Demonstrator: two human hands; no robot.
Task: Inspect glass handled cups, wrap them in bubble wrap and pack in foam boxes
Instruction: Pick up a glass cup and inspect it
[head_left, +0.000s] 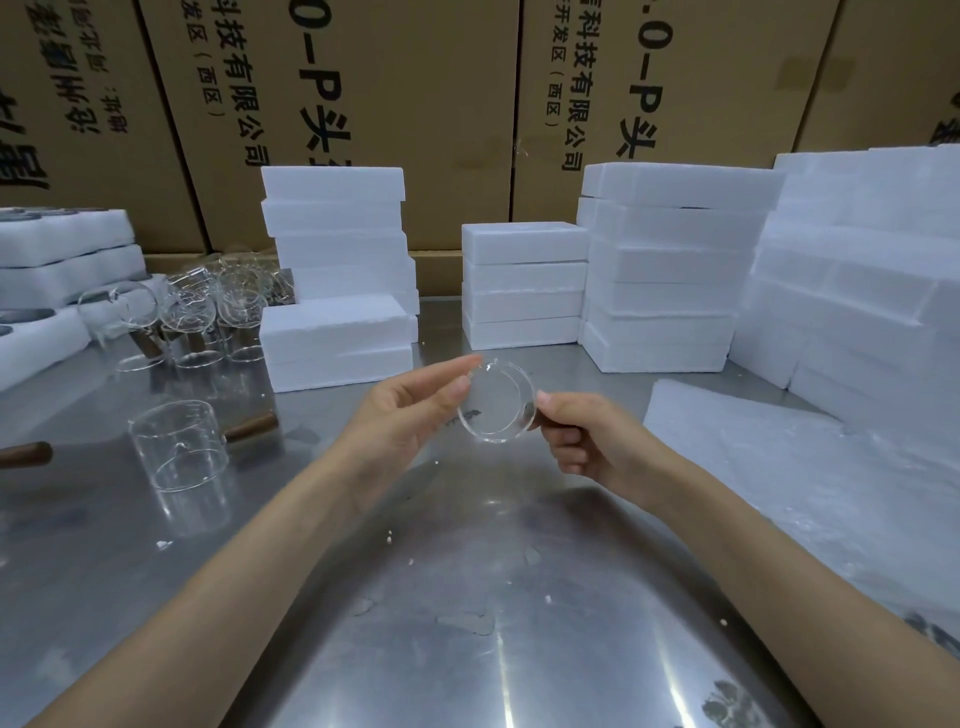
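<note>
A clear glass cup (496, 402) is held in the air over the steel table, its round mouth or base turned toward me. My right hand (584, 436) grips its dark wooden handle, which is mostly hidden in the fist. My left hand (410, 410) touches the cup's left rim with straight fingertips. Another glass cup (179, 457) with a wooden handle (252, 427) stands on the table at the left. A sheet of bubble wrap (769, 467) lies flat on the right.
Several more glass cups (192, 317) cluster at the back left. White foam boxes are stacked at the back centre (337, 332), (524, 286), and right (857, 291), with foam trays (52, 270) at far left. Cardboard cartons (415, 104) form the back wall. A steel table (467, 597) lies below.
</note>
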